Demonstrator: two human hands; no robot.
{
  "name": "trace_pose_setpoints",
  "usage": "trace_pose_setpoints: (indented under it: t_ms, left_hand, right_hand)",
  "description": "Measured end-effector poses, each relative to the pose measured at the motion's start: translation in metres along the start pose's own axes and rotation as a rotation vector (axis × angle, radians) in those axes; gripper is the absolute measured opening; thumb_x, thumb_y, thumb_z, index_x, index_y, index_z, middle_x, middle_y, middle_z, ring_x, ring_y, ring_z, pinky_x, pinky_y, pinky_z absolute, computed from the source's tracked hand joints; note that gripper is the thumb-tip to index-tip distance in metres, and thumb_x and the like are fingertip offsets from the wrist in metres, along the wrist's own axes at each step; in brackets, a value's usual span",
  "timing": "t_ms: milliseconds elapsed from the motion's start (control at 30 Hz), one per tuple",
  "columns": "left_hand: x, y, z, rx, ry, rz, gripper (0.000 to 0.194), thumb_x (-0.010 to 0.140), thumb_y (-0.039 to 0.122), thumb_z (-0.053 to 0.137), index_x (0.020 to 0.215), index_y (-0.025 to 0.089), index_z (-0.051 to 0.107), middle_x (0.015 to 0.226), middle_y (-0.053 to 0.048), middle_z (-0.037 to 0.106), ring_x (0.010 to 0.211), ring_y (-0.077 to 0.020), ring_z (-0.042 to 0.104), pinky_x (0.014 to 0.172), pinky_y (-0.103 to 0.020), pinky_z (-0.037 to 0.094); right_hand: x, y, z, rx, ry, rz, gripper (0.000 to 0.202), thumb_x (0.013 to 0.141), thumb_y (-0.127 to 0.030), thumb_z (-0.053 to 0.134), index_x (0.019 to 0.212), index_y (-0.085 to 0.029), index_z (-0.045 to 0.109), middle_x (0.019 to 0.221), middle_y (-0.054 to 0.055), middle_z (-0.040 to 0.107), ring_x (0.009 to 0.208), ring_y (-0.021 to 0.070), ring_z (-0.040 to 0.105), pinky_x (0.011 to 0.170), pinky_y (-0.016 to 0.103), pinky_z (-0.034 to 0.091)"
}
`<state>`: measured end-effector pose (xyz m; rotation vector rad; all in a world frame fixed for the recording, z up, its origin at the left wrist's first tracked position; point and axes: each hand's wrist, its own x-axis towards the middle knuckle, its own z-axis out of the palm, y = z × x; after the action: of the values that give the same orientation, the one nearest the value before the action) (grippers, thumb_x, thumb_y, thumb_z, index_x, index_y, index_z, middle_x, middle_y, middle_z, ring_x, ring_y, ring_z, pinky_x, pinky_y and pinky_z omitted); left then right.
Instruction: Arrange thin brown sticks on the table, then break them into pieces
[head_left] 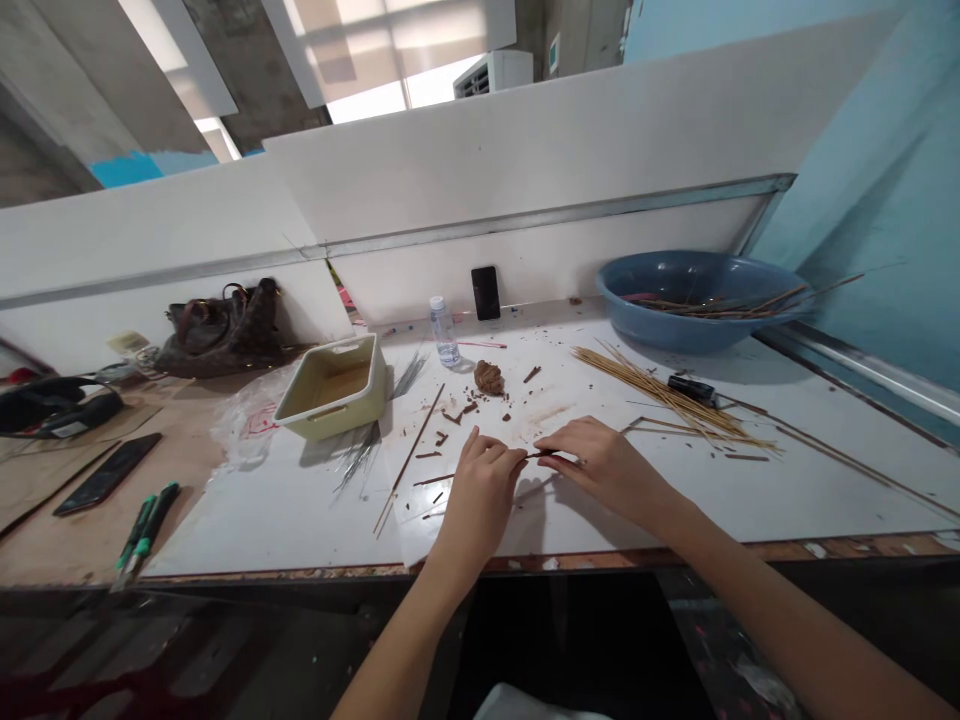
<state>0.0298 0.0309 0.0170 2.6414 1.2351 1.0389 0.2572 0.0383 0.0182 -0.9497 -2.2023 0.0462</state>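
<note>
Strip [541, 454], thin and brown, near front edge of desk [300, 525], bridging left hand [484, 485] and right hand [596, 458]; each grip pinching it. Light, even finger pressure likely best against snapping.

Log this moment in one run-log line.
left hand: pinching thin dark strip | right hand: pinching same strip | beyond hands: lumpy brown mound, clear plastic bottle | back right: round blue basin

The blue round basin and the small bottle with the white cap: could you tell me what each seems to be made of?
The blue round basin looks like smooth, slightly glossy plastic, judging by its soft sheen and even colour. The small bottle with the white cap is probably clear plastic, being see-through, though glass can't be ruled out.
</note>
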Motion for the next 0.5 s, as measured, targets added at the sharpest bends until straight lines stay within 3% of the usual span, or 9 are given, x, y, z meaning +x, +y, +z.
trace_pose_setpoints:
  t_ms: [267, 500]
  left_hand:
    - [0.0025, 0.0003, 0.0008, 0.027, -0.062, -0.004, 0.016, 0.105, 0.012, 0.064, 0.105, 0.021, 0.077, 0.09, -0.003, 0.077, 0.094, -0.023, 0.067, 0.123, -0.059, 0.042]
    - [0.0026, -0.0038, 0.0036, 0.01, -0.06, -0.025, 0.019, 0.104, 0.008, 0.062, 0.107, 0.02, 0.077, 0.09, -0.004, 0.076, 0.095, -0.0237, 0.067, 0.122, -0.059, 0.044]
  right_hand:
    - [-0.0003, -0.0031, 0.0027, 0.06, -0.125, 0.047, 0.021, 0.11, -0.02, 0.057, 0.107, -0.021, 0.078, 0.099, 0.009, 0.081, 0.096, 0.0263, 0.075, 0.087, 0.041, 0.059]
    - [-0.0038, 0.003, 0.0011, 0.072, -0.135, 0.164, 0.02, 0.107, -0.027, 0.064, 0.12, -0.021, 0.078, 0.113, 0.01, 0.083, 0.104, 0.0277, 0.077, 0.092, 0.042, 0.061]
